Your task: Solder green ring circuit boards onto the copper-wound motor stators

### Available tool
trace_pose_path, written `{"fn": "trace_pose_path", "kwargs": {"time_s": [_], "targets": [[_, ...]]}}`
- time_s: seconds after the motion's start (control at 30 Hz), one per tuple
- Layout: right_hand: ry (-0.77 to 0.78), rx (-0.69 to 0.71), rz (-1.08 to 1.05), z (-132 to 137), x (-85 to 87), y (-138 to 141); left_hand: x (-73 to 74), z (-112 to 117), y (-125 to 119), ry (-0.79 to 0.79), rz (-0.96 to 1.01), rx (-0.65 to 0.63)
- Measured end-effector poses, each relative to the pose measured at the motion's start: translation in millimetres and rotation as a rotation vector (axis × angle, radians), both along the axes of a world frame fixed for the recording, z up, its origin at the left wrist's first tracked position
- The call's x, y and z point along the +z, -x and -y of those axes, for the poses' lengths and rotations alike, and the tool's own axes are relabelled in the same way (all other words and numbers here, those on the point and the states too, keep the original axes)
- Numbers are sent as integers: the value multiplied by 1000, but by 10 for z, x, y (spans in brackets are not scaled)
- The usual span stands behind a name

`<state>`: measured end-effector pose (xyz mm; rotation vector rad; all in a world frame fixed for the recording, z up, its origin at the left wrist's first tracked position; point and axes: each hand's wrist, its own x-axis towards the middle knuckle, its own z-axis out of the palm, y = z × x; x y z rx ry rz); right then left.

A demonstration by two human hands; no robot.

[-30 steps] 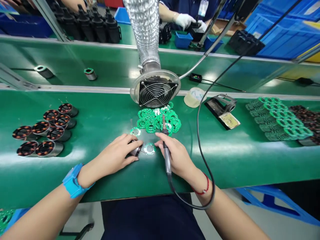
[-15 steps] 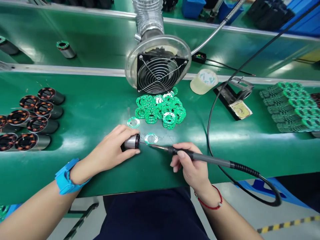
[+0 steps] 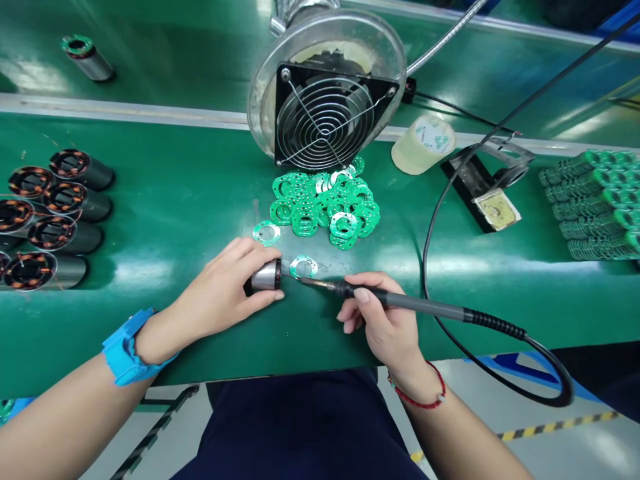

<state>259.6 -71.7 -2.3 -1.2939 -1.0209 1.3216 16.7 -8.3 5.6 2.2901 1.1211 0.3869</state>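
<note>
My left hand (image 3: 230, 283) is wrapped round a motor stator (image 3: 266, 275), a short metal cylinder lying on its side on the green bench. Its dark end faces right, and a thin wire sticks out of it. My right hand (image 3: 377, 313) grips a soldering iron (image 3: 410, 303) by its dark handle. The iron's tip points left, beside the end of that wire; whether they touch I cannot tell. Just above the tip lies a ring-shaped circuit board (image 3: 304, 267). A second ring board (image 3: 267, 233) lies above my left hand.
A pile of green ring boards (image 3: 320, 207) sits under the fan extractor (image 3: 325, 127). Several stators (image 3: 75, 200) stand at left. At right are a tape roll (image 3: 423, 145), the iron stand with sponge (image 3: 497, 208), stacked boards (image 3: 595, 207) and the iron's cable (image 3: 427, 253).
The camera view has shifted closer to the bench. My hands keep their hold on the stator and the soldering iron, with the iron's tip still beside the wire.
</note>
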Motion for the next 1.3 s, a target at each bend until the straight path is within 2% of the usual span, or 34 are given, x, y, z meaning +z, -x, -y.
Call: {"fn": "trace_pose_path", "kwargs": {"time_s": [0.6, 0.77, 0.97, 1.3], "targets": [[-26, 9, 93, 33, -6, 0, -5, 4, -16, -19, -15, 6], [-82, 20, 102, 61, -36, -18, 7, 8, -10, -13, -16, -2], [-134, 64, 215, 108, -76, -51, 5, 8, -5, -40, -21, -19], [-271, 95, 358, 150, -52, -62, -5, 4, -8, -20, -31, -10]]}}
